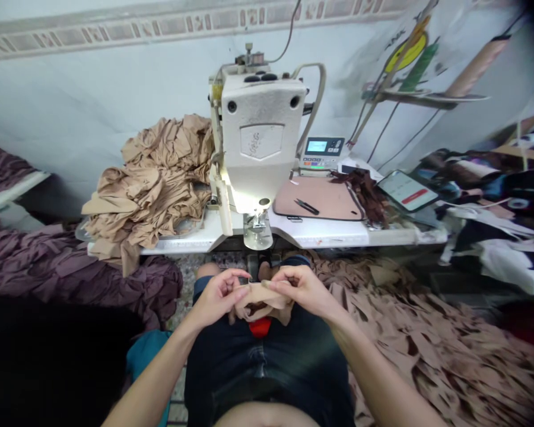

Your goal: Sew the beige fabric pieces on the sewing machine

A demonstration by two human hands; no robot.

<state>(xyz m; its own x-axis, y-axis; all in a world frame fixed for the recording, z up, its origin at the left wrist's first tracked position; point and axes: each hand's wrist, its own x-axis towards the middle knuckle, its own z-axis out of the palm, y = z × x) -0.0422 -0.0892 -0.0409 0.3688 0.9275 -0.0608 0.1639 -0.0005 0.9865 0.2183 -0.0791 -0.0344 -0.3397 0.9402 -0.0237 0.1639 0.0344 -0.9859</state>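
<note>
My left hand (217, 295) and my right hand (303, 287) both pinch a small tan fabric piece (261, 296) over my lap, in front of the table edge. The fingers of each hand are closed on the cloth's top edge, and the piece hangs slack between them. Something red (260, 326) shows just under the cloth on my dark shorts. Right above my hands stands a white sewing machine (258, 136) with its lit needle area (258, 222).
A heap of tan fabric (151, 184) lies left of the machine on the white table (333, 237). A pink mat with snips (307, 206), a control panel (323, 152) and a phone (407, 191) sit to the right. Tan pieces (409, 338) cover the floor right; purple cloth (48, 267) lies left.
</note>
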